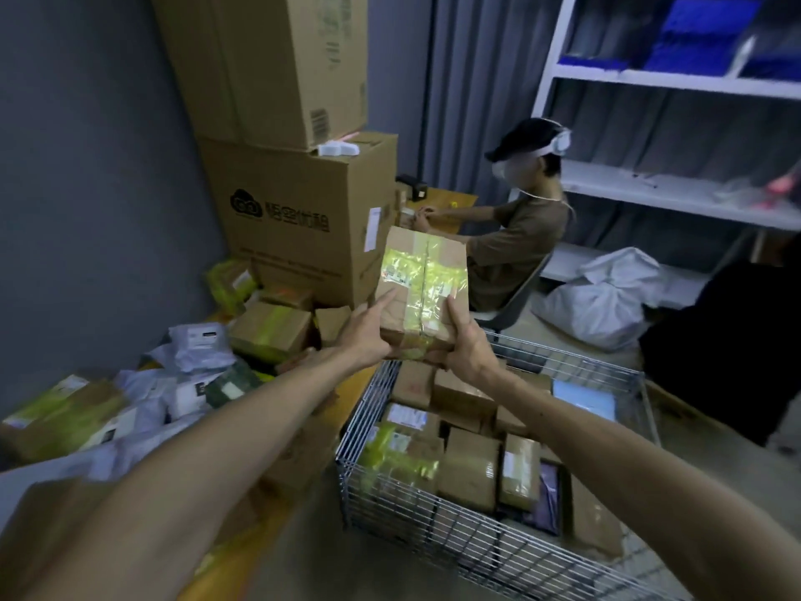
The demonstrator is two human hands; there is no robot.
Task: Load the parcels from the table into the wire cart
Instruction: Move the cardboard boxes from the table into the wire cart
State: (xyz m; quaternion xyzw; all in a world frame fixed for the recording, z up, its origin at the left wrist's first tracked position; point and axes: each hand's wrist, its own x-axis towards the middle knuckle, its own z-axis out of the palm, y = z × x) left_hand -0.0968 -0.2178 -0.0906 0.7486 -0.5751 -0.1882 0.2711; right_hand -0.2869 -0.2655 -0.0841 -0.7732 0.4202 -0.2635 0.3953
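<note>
Cardboard parcel (422, 271), tape-glossy, held between left hand (366, 334) and right hand (466, 344)

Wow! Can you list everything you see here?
held parcel: one, brown with yellow tape, above the wire cart
wire cart: one, silver, lower right
cart parcels: many, mostly brown, filling it
table parcels: many, brown, white, yellow-green, left
big cartons: two, brown, stacked behind them
seated person: one, brown shirt, far desk
shelf: one, white, right
bins: several, blue, top shelf
sack: one, white, floor by shelf
left hand: one, grips held parcel's left
right hand: one, grips its right
</note>
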